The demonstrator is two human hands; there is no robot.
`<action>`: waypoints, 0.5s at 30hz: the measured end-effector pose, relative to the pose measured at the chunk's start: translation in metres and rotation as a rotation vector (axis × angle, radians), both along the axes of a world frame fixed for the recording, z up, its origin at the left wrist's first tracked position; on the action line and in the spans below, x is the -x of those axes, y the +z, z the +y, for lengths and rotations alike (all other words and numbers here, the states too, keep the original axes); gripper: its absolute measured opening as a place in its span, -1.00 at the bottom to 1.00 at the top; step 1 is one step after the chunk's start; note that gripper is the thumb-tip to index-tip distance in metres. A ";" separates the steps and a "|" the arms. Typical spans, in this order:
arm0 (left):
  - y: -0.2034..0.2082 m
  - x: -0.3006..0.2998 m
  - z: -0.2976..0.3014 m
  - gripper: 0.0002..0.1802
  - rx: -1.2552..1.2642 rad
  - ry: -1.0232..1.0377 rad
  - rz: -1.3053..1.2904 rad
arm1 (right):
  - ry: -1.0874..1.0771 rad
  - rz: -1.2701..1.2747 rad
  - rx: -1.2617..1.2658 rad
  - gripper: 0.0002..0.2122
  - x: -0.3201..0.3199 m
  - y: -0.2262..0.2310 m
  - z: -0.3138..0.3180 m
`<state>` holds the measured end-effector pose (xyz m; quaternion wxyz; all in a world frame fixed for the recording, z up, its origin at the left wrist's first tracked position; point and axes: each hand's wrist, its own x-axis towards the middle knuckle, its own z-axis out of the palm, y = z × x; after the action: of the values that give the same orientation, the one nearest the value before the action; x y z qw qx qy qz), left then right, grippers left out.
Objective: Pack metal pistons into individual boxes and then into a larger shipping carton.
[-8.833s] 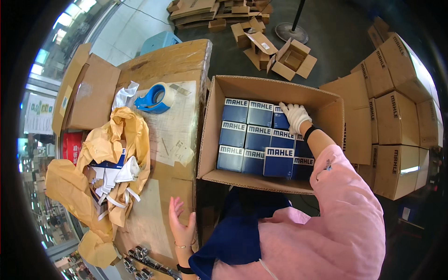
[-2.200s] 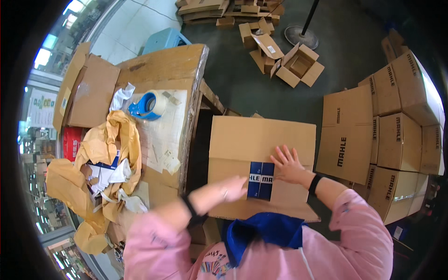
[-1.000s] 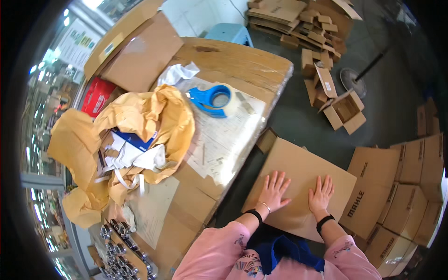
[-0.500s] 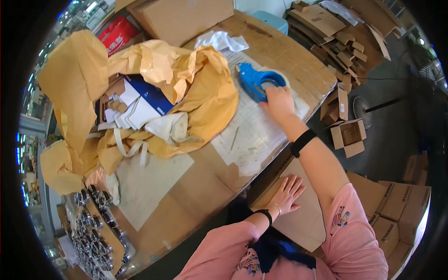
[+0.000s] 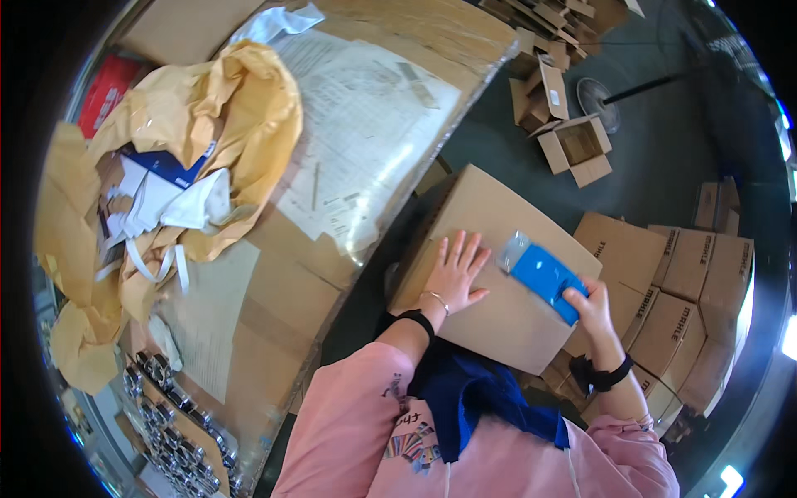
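A closed cardboard box (image 5: 490, 207) stands beside the table, right in front of me. My left hand (image 5: 452, 278) lies flat on its top with the fingers spread. In my right hand (image 5: 592, 305) is a blue tape dispenser (image 5: 544, 278), gripped at its near end and held over the right part of the box top. Clear tape (image 5: 516, 249) shows at the dispenser's far end; whether it touches the cardboard I cannot tell.
The worktable (image 5: 290, 307) carries crumpled yellow wrapping paper (image 5: 266, 108) around white pieces, and several shiny metal parts (image 5: 170, 423). Stacked cartons (image 5: 685, 324) stand at the right. Open boxes (image 5: 577, 145) and a fan stand (image 5: 598, 104) are on the floor beyond.
My right hand has brought the tape dispenser from the table to above the box. The left hand still rests on the box. The view has turned toward the right.
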<state>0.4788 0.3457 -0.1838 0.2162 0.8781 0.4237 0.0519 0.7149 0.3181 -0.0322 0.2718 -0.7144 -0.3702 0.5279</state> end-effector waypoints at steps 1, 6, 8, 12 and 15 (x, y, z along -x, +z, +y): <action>0.002 -0.003 0.002 -0.12 0.011 -0.014 0.016 | 0.062 -0.042 0.003 -0.72 -0.021 -0.014 -0.023; 0.005 -0.003 0.003 -0.13 -0.007 -0.039 0.076 | 0.055 -0.029 0.014 -0.64 -0.035 -0.060 -0.066; 0.008 -0.003 0.004 -0.18 -0.015 -0.013 0.065 | 0.078 0.018 0.032 -0.63 -0.046 -0.077 -0.070; 0.014 -0.010 -0.003 -0.35 -0.139 0.127 -0.159 | 0.129 0.143 0.108 -0.59 -0.054 -0.081 -0.073; 0.032 -0.034 -0.015 -0.44 0.756 0.507 -0.699 | 0.149 0.171 0.117 -0.57 -0.054 -0.077 -0.075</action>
<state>0.5123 0.3306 -0.1514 0.6233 0.5412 0.5137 0.2340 0.7689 0.2431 -0.1092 0.2204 -0.6521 -0.3663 0.6262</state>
